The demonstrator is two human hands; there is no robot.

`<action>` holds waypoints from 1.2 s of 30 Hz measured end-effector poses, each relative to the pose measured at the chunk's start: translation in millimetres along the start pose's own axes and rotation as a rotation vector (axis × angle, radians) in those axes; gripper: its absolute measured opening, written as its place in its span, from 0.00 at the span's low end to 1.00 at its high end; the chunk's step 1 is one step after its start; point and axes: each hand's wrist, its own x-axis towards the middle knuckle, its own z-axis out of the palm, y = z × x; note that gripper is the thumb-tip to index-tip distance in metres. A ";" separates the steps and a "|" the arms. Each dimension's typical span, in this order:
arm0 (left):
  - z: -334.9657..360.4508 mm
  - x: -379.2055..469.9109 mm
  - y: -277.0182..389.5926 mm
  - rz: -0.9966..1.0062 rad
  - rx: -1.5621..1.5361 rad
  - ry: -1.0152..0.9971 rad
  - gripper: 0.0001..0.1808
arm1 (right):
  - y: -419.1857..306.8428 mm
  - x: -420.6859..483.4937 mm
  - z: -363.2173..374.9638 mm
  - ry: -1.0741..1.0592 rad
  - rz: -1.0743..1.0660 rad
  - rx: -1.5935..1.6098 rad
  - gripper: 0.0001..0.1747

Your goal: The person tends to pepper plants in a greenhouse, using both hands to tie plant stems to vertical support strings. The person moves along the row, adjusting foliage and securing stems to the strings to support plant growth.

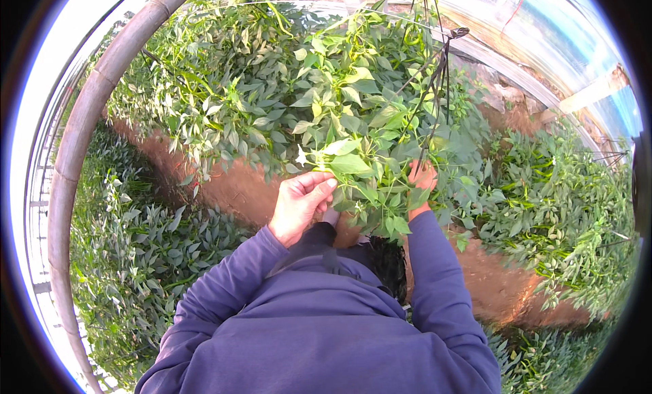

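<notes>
A leafy pepper plant (356, 119) stands in front of me, with long green peppers among its leaves. My left hand (305, 198) pinches a leafy shoot (349, 164) of it between thumb and forefinger, close to a small white flower (301, 157). Partly hidden by leaves and stems, my right hand (423, 177) reaches into the right side of the same plant; what its fingers touch cannot be made out. Dark strings (433, 83) run down into the foliage just above my right hand.
A bamboo pole (71, 144) arches along the left side. More pepper plants (535, 200) grow to the right and lower left (168, 256). Bare brown soil (239, 190) runs between the rows. Plastic sheeting (555, 48) closes off the upper right.
</notes>
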 end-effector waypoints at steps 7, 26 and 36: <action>-2.9 -2.7 -6.2 -0.002 0.072 0.014 0.07 | -7.6 -3.5 4.1 0.124 0.080 0.462 0.25; -7.8 -23.4 -3.8 0.042 -0.003 -0.046 0.06 | -20.2 -75.7 -58.6 -0.348 -0.040 0.311 0.09; -2.5 -19.7 -0.4 0.102 -0.016 -0.056 0.08 | -12.7 -88.9 -129.4 0.396 0.255 0.678 0.08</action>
